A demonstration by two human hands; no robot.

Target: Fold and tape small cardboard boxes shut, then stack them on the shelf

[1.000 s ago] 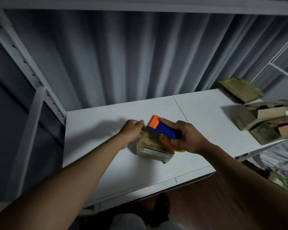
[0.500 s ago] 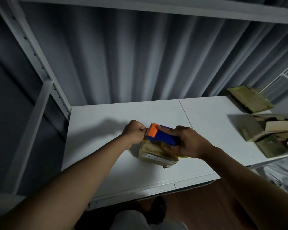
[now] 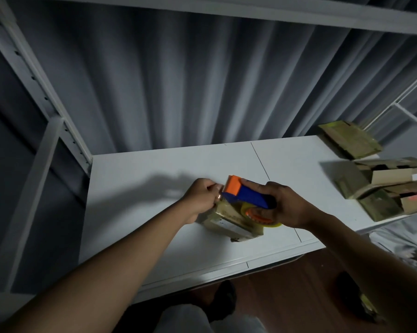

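One small cardboard box (image 3: 229, 221) sits mid-shelf (image 3: 140, 188), left hand (image 3: 201, 197) curled against its far end, right hand (image 3: 284, 205) gripping one blue-orange tape dispenser (image 3: 244, 194) on top, flattened boxes (image 3: 380, 186) piled right.

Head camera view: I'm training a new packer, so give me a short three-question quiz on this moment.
1. True or false: the right hand grips the tape dispenser.
2. The left hand is at which end of the small box? A) the far left end, by the dispenser's orange head B) the near right end C) not near it
3. Fill in: the other cardboard boxes lie at the shelf board's ____ side.

Key: 1 true; 2 A; 3 right
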